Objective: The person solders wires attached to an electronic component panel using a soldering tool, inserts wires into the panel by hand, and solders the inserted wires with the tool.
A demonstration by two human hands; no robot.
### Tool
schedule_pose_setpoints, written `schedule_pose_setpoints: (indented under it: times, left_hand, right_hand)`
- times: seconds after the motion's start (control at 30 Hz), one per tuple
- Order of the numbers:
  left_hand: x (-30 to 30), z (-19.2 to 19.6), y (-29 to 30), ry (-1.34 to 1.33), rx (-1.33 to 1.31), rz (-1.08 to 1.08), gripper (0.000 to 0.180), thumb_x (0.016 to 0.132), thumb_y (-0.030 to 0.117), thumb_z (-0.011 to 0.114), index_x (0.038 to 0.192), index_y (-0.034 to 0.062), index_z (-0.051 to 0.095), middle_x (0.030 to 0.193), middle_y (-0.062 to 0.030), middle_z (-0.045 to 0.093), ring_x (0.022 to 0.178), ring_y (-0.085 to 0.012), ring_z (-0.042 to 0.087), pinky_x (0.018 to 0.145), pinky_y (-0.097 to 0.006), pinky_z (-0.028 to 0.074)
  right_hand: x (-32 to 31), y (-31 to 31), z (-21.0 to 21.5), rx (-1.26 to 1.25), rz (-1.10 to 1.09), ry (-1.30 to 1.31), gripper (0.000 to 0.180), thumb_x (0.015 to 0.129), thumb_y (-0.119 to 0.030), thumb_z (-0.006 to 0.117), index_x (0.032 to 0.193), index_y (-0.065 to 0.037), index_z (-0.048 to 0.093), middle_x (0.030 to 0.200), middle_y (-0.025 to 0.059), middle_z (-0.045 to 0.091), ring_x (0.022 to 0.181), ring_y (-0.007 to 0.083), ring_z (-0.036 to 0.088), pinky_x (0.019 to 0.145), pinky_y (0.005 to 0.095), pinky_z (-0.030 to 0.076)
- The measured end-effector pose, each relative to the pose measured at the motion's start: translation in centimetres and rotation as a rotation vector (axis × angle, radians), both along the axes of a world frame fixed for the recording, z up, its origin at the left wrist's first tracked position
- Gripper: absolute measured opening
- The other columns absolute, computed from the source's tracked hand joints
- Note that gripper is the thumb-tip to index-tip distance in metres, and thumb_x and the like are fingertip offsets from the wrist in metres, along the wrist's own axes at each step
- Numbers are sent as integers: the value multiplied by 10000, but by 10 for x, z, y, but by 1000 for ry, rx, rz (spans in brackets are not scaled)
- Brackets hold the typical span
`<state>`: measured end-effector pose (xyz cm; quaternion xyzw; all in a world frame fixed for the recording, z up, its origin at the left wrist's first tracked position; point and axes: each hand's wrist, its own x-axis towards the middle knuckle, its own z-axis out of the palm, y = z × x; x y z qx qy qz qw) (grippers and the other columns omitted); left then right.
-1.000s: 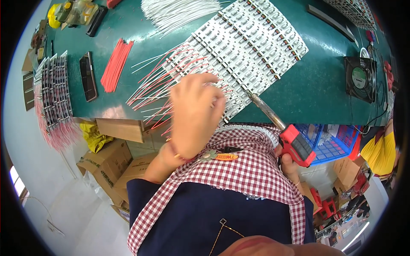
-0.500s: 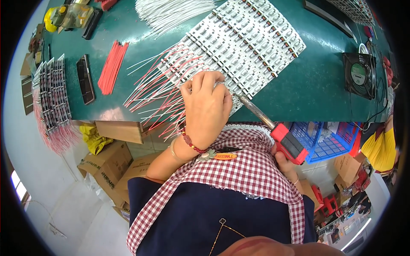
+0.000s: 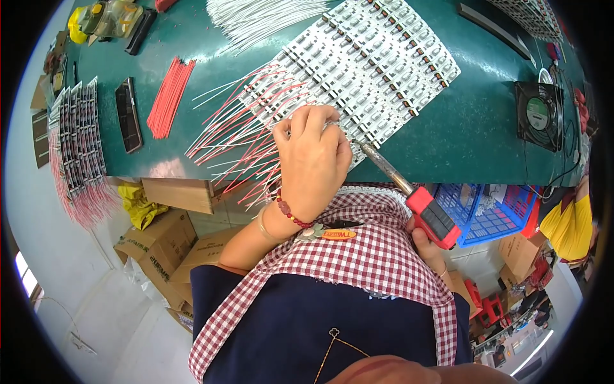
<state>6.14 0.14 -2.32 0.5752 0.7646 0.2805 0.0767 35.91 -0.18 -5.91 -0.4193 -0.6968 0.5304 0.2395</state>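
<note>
While my left hand [image 3: 311, 163] lay palm-down at the near edge of the green table [image 3: 473, 128], its fingers curled and pressed onto the near corner of the white strip panel [image 3: 371, 57], my right hand [image 3: 427, 246] was closed around the red handle of the soldering iron [image 3: 416, 195]. The right hand sat low, below the table edge and mostly hidden behind the handle, so only a few fingers showed. The iron's metal shaft rose up and to the left, its tip meeting the panel just beside my left fingertips [image 3: 300, 118]; whether those fingertips pinched a wire I could not tell. The panel lay tilted across the table, its rows of small dark parts running away from me. Red and white wires [image 3: 233, 125] fanned out from its left edge, reaching toward and past the table's near rim. Further left lay a loose bundle of red wires [image 3: 167, 96], then a dark flat bar [image 3: 128, 115]. A sheaf of white wires [image 3: 256, 19] rested at the far side, and a black fan [image 3: 540, 115] stood at the right. A blue basket [image 3: 492, 214] sat beneath the table, near the iron's handle.
</note>
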Motion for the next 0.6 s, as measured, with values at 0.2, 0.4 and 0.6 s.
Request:
schedule_pose_setpoints:
  times: [0.2,0.4,0.6]
  left_hand:
    - [-1,1,1,3,-10,-10,94,694,48,673,747,51,595,1017,-46,576,1020,-234,524,848,-439,343]
    - [-1,1,2,-1,-13,7,95,687,44,678,729,56,593,1016,-37,582,1015,-235,528,848,-423,343]
    - [0,1,1,-8,-15,27,114,684,37,680,709,65,572,1007,-30,584,1009,-234,534,850,-414,343]
  right_hand:
    - [-11,9,12,-5,-2,67,367,848,-387,658,728,-42,617,653,48,596,555,192,579,516,307,437]
    - [-12,8,9,5,-32,97,418,856,-429,648,691,-46,613,614,36,587,545,190,576,514,306,436]
    - [-8,8,7,-86,-33,160,451,843,-451,661,715,-20,629,634,54,604,568,185,588,536,297,449]
